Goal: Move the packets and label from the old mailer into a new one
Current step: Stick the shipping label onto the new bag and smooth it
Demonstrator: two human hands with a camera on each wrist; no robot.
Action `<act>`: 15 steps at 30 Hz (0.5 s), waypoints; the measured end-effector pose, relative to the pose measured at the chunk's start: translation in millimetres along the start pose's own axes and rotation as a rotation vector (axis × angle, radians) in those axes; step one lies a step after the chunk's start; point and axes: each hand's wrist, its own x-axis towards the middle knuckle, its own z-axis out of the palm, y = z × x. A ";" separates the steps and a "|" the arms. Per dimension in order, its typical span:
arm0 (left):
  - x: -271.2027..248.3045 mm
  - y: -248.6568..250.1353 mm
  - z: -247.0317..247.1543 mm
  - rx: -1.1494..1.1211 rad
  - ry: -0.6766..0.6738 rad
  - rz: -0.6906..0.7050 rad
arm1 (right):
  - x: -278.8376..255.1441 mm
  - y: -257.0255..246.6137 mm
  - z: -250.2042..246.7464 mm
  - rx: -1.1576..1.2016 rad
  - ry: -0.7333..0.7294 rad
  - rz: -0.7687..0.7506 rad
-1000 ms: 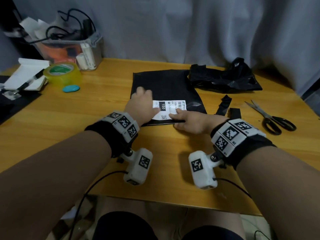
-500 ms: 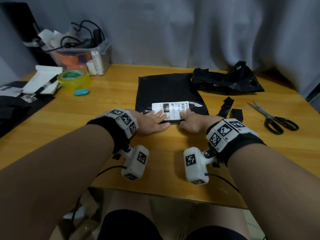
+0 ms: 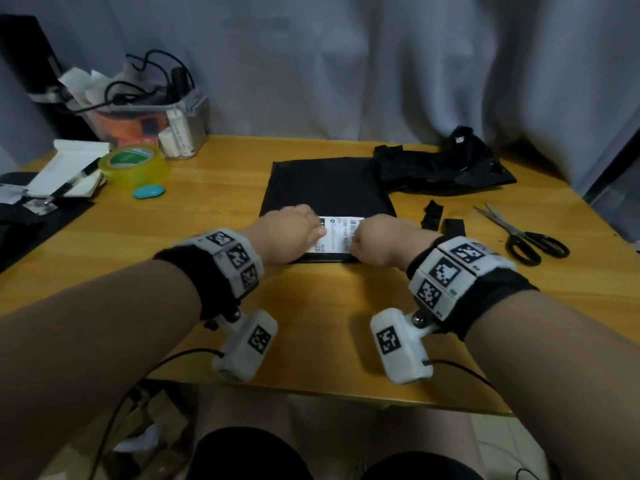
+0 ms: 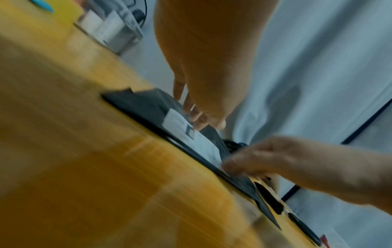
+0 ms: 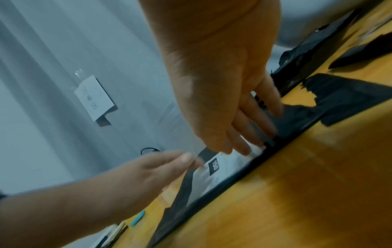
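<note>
A flat black new mailer lies in the middle of the wooden table. A white shipping label sits on its near edge. My left hand rests on the label's left end with straight fingers. My right hand presses the label's right end with flat fingers. The label also shows between both hands in the right wrist view. The crumpled black old mailer lies at the back right. No packets are visible.
Scissors lie at the right, with black cut strips beside the new mailer. A roll of tape, a teal object, a notepad with pen and a clear bin of cables stand at the back left.
Both hands have moved forward from the mailer's near edge onto the label, covering its two ends. The head view has tilted slightly.
</note>
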 end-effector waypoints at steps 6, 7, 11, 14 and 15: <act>33.5 18.1 42.7 0.037 -0.164 -0.049 | 34.8 -14.4 22.7 0.290 -0.101 -0.060; 33.8 15.8 41.9 0.031 -0.180 -0.046 | 38.0 -11.0 24.7 0.312 -0.122 -0.046; 29.0 8.8 34.6 -0.005 -0.234 -0.089 | 44.4 5.7 28.4 0.240 -0.164 -0.002; 24.5 1.2 29.8 -0.032 -0.276 -0.165 | 44.7 12.7 28.8 0.200 -0.179 -0.008; 22.5 -1.5 28.6 -0.044 -0.295 -0.191 | 44.2 14.7 29.2 0.186 -0.181 -0.003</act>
